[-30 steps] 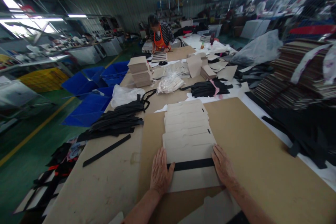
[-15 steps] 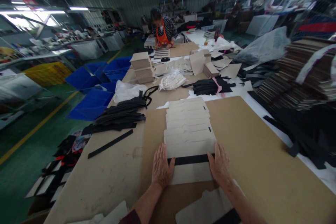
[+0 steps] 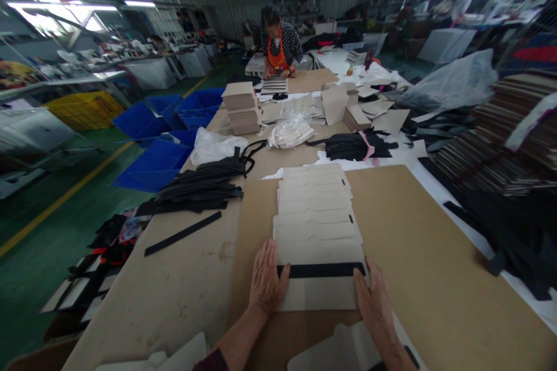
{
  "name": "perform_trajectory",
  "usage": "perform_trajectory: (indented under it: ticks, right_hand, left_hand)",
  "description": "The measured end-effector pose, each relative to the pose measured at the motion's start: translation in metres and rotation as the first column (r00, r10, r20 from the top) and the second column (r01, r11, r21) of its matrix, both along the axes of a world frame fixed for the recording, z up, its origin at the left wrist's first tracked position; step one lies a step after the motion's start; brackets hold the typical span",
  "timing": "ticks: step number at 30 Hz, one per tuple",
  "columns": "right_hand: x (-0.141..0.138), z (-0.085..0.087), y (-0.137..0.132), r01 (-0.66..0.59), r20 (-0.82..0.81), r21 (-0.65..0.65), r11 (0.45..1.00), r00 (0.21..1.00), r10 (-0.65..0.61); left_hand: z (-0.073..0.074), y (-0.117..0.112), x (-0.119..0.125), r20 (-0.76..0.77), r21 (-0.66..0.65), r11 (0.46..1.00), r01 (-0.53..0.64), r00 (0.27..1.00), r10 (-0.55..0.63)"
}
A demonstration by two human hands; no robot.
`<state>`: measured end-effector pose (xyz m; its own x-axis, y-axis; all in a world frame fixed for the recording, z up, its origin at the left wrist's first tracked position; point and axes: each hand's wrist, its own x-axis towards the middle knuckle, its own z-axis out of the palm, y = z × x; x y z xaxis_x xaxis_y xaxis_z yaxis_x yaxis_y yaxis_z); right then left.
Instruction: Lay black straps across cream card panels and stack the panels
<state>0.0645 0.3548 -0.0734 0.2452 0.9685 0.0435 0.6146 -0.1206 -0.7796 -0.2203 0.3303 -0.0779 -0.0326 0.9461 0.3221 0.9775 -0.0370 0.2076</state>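
A black strip (image 3: 322, 271) lies straight across the nearest of several overlapping beige cardboard pieces (image 3: 315, 227). My left hand (image 3: 266, 278) rests flat at the left edge of that piece, fingers stretched forward, thumb at the strip's left end. At the right edge is my right hand (image 3: 373, 293), its fingers extended and its thumb by the strip's right end. Neither hand is wrapped round anything. Small black marks show along the right side of the overlapping row. Below my wrists, another cut cardboard piece (image 3: 335, 351) is partly covered by my right forearm.
A single black strip (image 3: 183, 234) and a pile of black strips (image 3: 195, 185) lie to the left. Farther on are a tied black bundle (image 3: 352, 146), clear plastic (image 3: 290, 130) and stacked cardboard (image 3: 240, 107). A co-worker (image 3: 281, 46) in an orange apron bends over the far table.
My right hand has shifted a little right and back, uncovering more of the strip's right end. My left hand stays in place. The view has turned slightly left.
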Motion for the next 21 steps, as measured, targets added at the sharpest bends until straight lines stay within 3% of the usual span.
perform_trajectory:
  ticks: [5, 12, 16, 21]
  right_hand:
    - [0.003, -0.003, 0.012, -0.022, -0.001, 0.036, 0.999, 1.0, 0.022]
    - [0.007, -0.019, 0.006, -0.045, 0.174, 0.065, 0.997, 0.984, 0.033]
    - [0.004, -0.01, 0.0, -0.068, 0.189, 0.127, 0.99, 0.981, 0.043]
    - [0.0, 0.004, 0.014, -0.017, 0.045, 0.129, 0.991, 0.999, 0.011]
  left_hand:
    - [0.001, -0.001, 0.0, -0.012, -0.004, 1.0, 0.005, 1.0, -0.005]
    - [0.002, -0.001, 0.0, 0.006, 0.003, 1.0, 0.01, 1.0, -0.01]
    - [0.001, -0.001, 0.0, 0.025, 0.006, 1.0, 0.001, 1.0, -0.001]
    - [0.0, -0.002, 0.001, 0.064, 0.032, 0.999, -0.012, 0.998, 0.01]
